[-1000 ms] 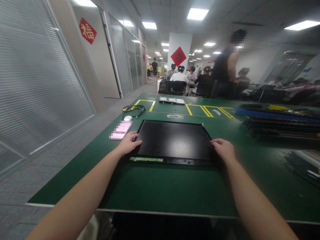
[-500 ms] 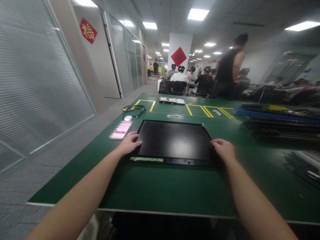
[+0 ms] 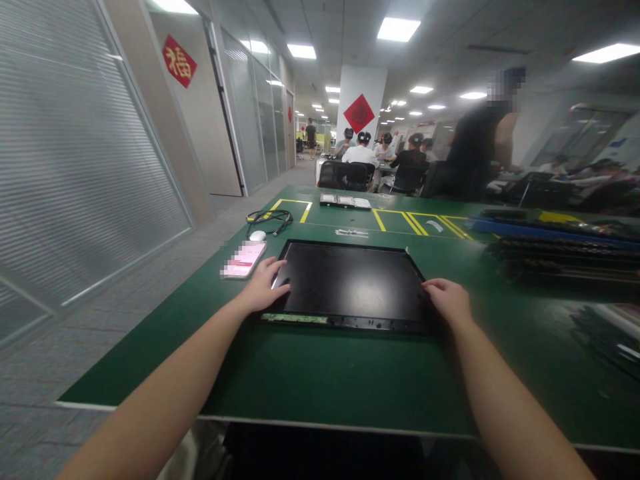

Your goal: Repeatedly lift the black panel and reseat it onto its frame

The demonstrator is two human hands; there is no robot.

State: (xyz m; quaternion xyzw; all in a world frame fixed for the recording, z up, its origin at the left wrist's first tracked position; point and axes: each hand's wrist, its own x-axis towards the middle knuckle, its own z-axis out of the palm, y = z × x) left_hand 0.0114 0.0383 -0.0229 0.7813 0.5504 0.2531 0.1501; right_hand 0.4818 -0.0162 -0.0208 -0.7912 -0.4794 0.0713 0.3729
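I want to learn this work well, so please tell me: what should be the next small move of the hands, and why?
Perhaps the left hand should draw its digits together at the left edge of the black screen panel: they are spread there, while those of the right hand are close together at the right edge.
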